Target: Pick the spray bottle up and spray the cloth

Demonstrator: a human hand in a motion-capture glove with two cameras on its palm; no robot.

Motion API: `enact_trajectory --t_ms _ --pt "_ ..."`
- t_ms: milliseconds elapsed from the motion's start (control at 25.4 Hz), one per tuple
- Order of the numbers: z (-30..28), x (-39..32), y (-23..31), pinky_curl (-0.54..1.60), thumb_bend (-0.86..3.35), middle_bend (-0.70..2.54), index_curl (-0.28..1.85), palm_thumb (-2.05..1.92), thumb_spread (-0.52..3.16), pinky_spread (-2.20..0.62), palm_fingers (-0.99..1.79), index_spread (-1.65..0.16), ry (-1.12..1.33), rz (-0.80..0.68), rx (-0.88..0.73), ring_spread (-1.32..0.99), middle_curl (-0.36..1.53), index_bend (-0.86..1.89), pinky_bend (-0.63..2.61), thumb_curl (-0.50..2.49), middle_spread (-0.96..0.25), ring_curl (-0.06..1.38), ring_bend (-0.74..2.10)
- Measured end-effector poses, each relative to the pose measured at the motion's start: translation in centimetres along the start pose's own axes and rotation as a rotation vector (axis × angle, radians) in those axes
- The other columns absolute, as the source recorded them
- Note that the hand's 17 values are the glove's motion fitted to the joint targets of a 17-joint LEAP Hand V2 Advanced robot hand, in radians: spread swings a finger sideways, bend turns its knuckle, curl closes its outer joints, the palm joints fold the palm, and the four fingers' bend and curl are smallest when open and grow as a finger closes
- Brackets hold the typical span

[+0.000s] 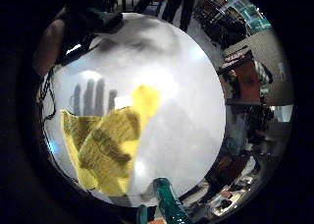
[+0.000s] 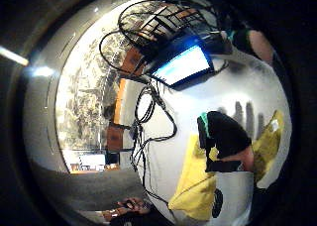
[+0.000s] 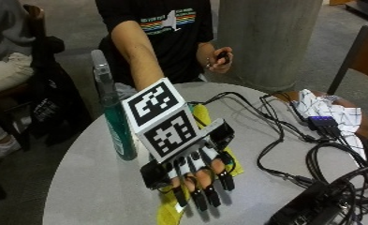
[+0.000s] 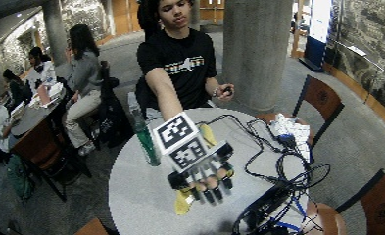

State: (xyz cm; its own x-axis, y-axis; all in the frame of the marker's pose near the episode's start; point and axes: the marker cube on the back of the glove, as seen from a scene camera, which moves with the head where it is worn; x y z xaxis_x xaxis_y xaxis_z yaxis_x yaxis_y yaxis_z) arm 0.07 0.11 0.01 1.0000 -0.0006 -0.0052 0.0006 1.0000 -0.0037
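I see my right hand (image 3: 193, 176) stretched out flat above the table (image 3: 96, 187), fingers (image 3: 199, 199) straight and slightly spread, holding nothing and hovering over the yellow cloth (image 1: 105, 145). I count one cloth, lying rumpled on the tabletop, and one green spray bottle (image 3: 115, 117) standing upright just beside it, untouched.

The outside view looks down from across the table (image 3: 96, 187), close to the hand (image 3: 193, 173). The wide view looks from higher and farther back. Both palm views look down from above the cloth (image 1: 105, 145). All four share the cloth, and the bottle (image 3: 112, 117) shows in three.
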Motion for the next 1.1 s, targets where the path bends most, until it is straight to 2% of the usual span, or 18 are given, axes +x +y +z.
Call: enact_trajectory --t_ms 315,472,668,1101 --pt "0.4 0.2 0.4 0.15 0.37 0.3 0.21 0.61 0.77 0.13 0.63 -0.26 0.063 -0.007 -0.014 -0.04 0.18 0.23 0.37 0.17 -0.01 0.16 0.26" --pt "-0.9 0.1 0.7 0.16 0.35 0.3 0.24 0.63 0.89 0.14 0.62 -0.3 0.093 -0.02 0.035 -0.05 0.21 0.21 0.35 0.19 -0.02 0.18 0.24" --pt "-4.5 -1.2 0.5 0.17 0.3 0.29 0.26 0.62 0.98 0.15 0.68 -0.31 0.147 -0.062 0.132 -0.06 0.24 0.18 0.35 0.21 -0.03 0.2 0.24" --pt "-6.9 -2.6 0.9 0.2 0.2 0.27 0.3 0.62 1.06 0.14 0.72 -0.33 0.228 -0.077 0.118 -0.1 0.3 0.16 0.33 0.26 -0.07 0.24 0.23"
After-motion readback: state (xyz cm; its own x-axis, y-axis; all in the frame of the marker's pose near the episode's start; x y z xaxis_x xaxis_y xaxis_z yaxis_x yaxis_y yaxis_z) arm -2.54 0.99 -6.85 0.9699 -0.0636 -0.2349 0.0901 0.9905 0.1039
